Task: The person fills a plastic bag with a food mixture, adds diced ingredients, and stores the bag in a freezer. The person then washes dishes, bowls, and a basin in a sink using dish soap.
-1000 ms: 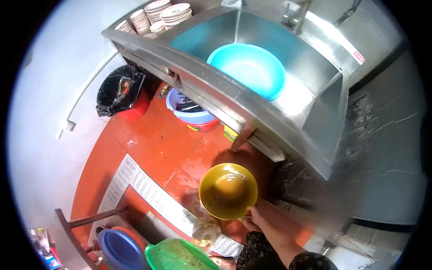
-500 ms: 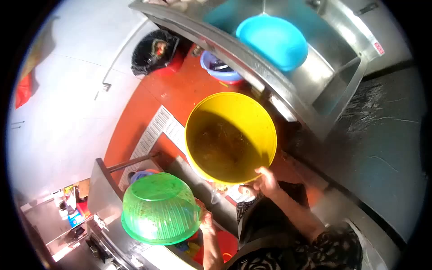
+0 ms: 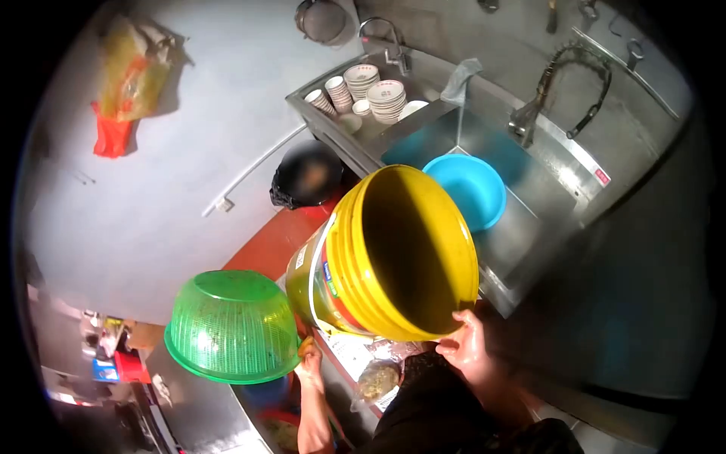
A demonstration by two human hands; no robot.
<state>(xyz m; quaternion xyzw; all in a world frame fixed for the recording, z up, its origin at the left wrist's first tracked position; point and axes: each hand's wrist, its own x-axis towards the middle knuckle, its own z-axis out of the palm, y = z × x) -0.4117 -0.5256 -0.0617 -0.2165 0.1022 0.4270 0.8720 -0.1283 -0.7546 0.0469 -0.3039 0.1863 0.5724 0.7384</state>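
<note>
A yellow plastic bucket (image 3: 344, 250) is tilted on its side, its mouth facing right toward the sink. My right hand (image 3: 467, 344) grips its lower rim, thumb over the edge. The inside lies in dark shadow, so its contents cannot be made out. My left hand (image 3: 310, 359) is closed on the rim of a green plastic colander (image 3: 231, 325), which hangs upside down left of the bucket. Behind the bucket, a light-blue basin (image 3: 469, 189) stands in the steel sink.
Stacked bowls (image 3: 387, 102) and cups (image 3: 338, 92) fill the sink's left compartment. A faucet (image 3: 525, 121) rises behind. Below it stands a bin with a black liner (image 3: 306, 178). A clear bag of food (image 3: 376, 380) sits low near my body; a dark counter (image 3: 628, 303) lies to the right.
The bucket has gone from mouth-up to tipped on its side, nearer the sink. My view has swung up, showing the dishes and faucet. The colander stays upside down in my left hand.
</note>
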